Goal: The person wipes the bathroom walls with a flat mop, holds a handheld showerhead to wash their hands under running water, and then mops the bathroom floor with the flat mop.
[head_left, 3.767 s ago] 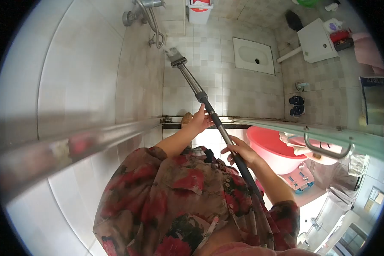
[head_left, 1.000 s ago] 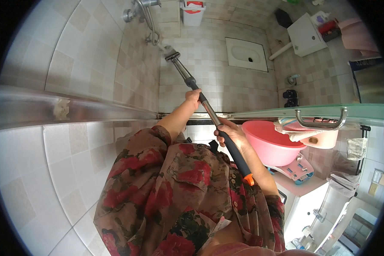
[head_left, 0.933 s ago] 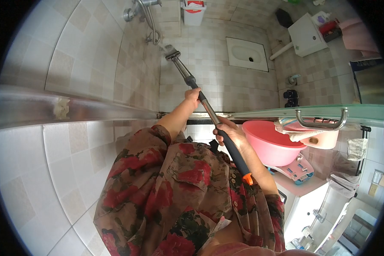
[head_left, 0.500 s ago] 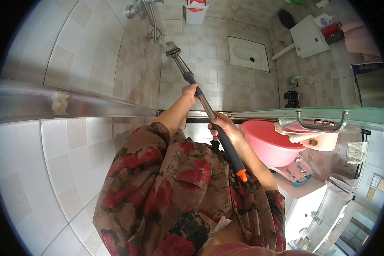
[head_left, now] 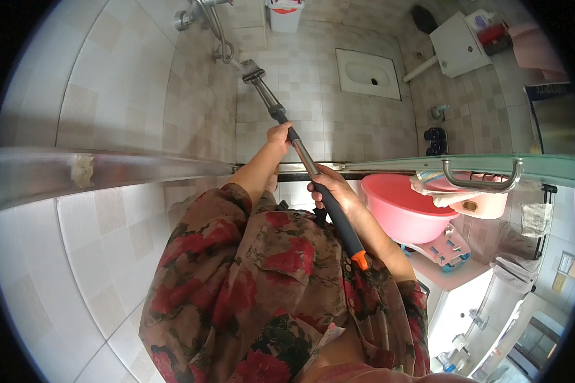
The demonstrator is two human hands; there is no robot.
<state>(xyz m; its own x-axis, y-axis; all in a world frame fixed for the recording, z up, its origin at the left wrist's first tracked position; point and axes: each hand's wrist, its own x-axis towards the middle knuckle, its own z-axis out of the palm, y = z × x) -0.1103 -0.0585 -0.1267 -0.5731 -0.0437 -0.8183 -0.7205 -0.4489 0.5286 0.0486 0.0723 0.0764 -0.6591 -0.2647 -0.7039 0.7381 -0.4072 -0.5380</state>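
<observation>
A long-handled mop [head_left: 305, 155] runs slantwise through both my hands, with a metal shaft, a dark grip and an orange end cap beside my flowered clothing. My left hand [head_left: 278, 136] is closed around the shaft's middle. Nearer my body, my right hand [head_left: 337, 193] wraps the top of the dark grip. At the far end, the mop head [head_left: 253, 71] is at the tiled floor [head_left: 294, 83] close to the left wall; its underside is hidden.
A squat toilet [head_left: 367, 73] is set into the floor beyond the doorway track [head_left: 294, 168]. A white bin [head_left: 284, 18] stands at the back. Hose and pipes [head_left: 220, 38] hang on the left wall. Right of me are a pink basin [head_left: 402, 210] and a glass door's handle [head_left: 482, 185].
The view has shifted slightly, so the floor and walls sit a little higher and further left. Both hands keep their hold on the mop, whose head remains near the left wall.
</observation>
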